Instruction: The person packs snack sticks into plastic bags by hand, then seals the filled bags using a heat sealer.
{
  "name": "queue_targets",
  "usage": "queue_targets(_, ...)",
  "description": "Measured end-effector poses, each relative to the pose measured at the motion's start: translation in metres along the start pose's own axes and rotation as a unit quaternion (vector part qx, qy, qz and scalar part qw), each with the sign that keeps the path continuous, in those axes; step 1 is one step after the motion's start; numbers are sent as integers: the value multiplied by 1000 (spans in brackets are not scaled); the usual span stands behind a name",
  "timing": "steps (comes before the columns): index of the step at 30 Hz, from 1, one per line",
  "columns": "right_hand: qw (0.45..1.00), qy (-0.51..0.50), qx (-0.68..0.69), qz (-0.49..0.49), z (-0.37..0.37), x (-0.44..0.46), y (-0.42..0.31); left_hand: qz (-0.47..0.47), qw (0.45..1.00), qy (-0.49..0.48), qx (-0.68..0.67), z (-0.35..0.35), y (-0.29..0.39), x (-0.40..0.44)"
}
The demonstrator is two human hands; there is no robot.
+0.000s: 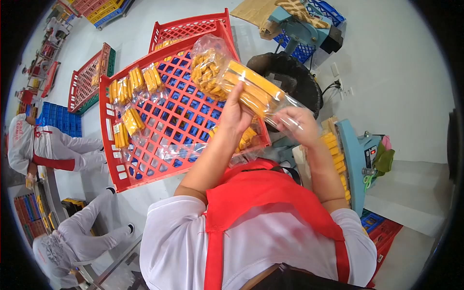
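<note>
A clear plastic bag of long yellow sticks [251, 87] is held up in front of me, over the right side of a red crate [169, 118]. My left hand [235, 113] grips its lower side, thumb over the plastic. At the bag's loose end, my right hand [297, 124] is closed on the clear plastic, slightly blurred. Beside the held bag is another bag of yellow pieces [207, 70], at the crate's upper right. Small packs of yellow sticks [137, 79] lie along the crate's left and upper parts.
A black-lined bin [290, 72] stands beyond my hands. A blue-grey machine [355, 164] is at the right beside a tray of yellow pieces [334, 150]; another machine [302, 29] is farther back. Two people [58, 145] are at the left, near stacked blue crates [60, 118].
</note>
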State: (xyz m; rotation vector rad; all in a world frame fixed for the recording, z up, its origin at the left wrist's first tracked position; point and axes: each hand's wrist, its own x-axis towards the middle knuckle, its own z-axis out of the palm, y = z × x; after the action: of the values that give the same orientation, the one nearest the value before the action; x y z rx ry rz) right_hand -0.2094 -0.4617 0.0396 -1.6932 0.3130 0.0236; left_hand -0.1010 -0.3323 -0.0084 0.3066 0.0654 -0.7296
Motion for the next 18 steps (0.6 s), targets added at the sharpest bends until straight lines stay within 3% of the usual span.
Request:
queue_targets(3,996,-11,53,-71,2,-10,-21,-29,997,32,-57,-9,11,6)
queue_targets(4,982,-13,-63,-179,-1,-8,-22,-45,994,52,-85,-11,13,7)
queue_targets(6,943,-7,-176,-281,-4,-1,-27,-46,995,57,-73,-10,12,7)
queue_targets(8,870,18,-380,-313,-8,13,-38,-65,993,49,-81,-4,11,4)
queue_targets(9,867,52,-381,-317,-12,19,-50,-74,993,44,-76,-4,12,3)
queue_targets(10,856,91,-380,-339,-16,24,-63,-77,995,55,-9,-8,15,2)
queue_targets(12,879,85,-367,-292,-25,31,-93,-88,992,58,66,-14,11,1)
queue_targets(13,878,98,-367,-292,-30,39,-95,31,976,29,213,-15,8,2)
queue_targets(14,890,68,-348,-285,-36,47,-95,152,925,-4,349,-16,6,1)
queue_targets(15,902,36,-329,-277,-39,50,-94,142,883,-68,442,6,6,-10)
queue_targets(16,903,40,-327,-275,-41,46,-99,138,883,-70,443,19,4,-13)
queue_targets(17,917,-10,-313,-248,-42,40,-108,231,676,-108,691,28,4,-17)
queue_targets(18,926,-61,-299,-224,-44,37,-116,300,392,-134,859,32,4,-15)
